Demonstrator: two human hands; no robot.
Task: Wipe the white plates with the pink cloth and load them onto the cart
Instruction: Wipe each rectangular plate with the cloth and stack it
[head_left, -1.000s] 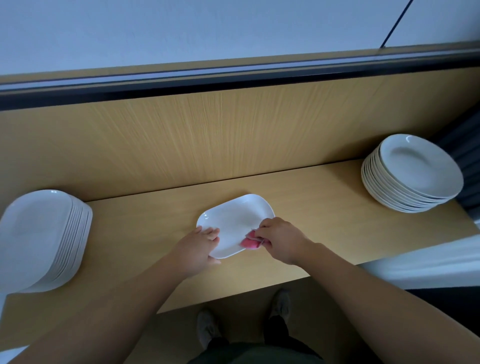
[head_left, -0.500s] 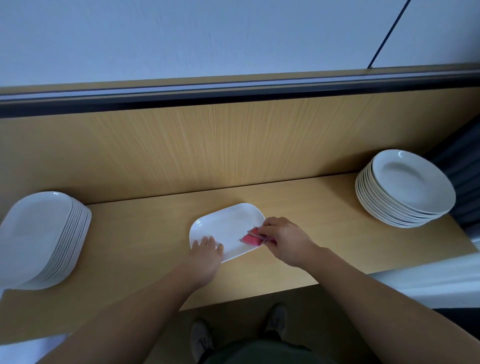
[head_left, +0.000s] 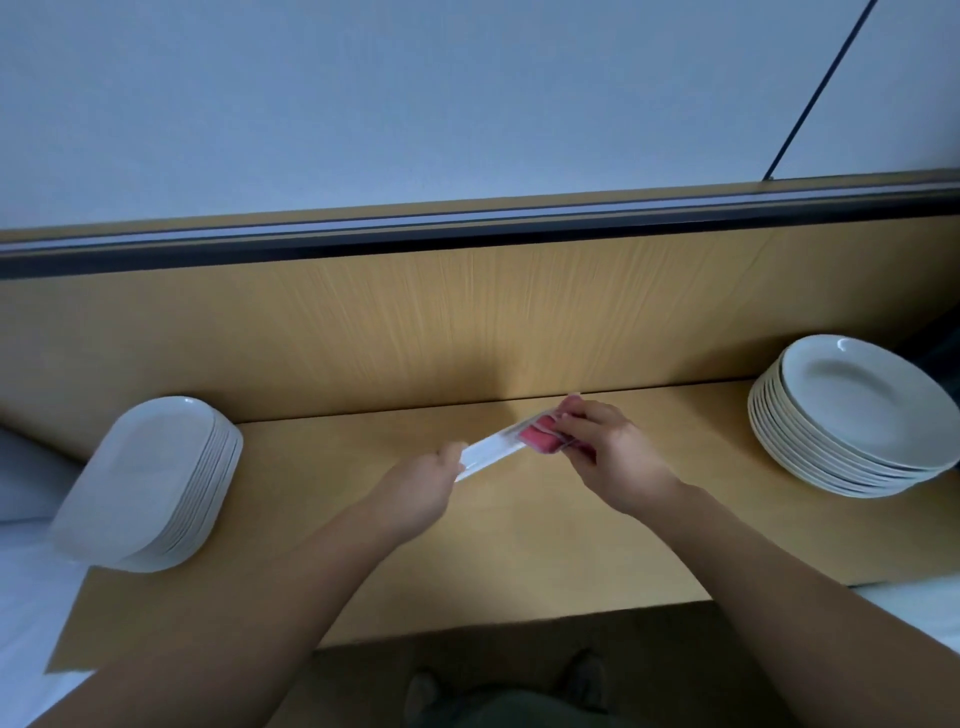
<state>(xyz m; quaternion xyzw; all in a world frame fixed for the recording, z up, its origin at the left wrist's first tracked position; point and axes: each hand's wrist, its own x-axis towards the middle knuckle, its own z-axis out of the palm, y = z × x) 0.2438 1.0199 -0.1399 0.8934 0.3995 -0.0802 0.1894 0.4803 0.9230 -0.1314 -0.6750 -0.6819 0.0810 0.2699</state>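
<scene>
A white rectangular plate (head_left: 491, 451) is lifted off the wooden counter (head_left: 519, 530) and tilted so I see it almost edge-on. My left hand (head_left: 421, 483) grips its near left edge. My right hand (head_left: 605, 447) holds the folded pink cloth (head_left: 540, 439) against the plate's right end, with fingers curled round cloth and rim.
A stack of white rectangular plates (head_left: 156, 483) stands at the counter's left end. A stack of round white plates (head_left: 852, 415) stands at the right end. A wooden back panel (head_left: 467, 322) rises behind the counter. My shoes show on the floor below.
The plate lay flat on the counter before; now both hands have raised and tilted it on edge. The cloth stays at its right end.
</scene>
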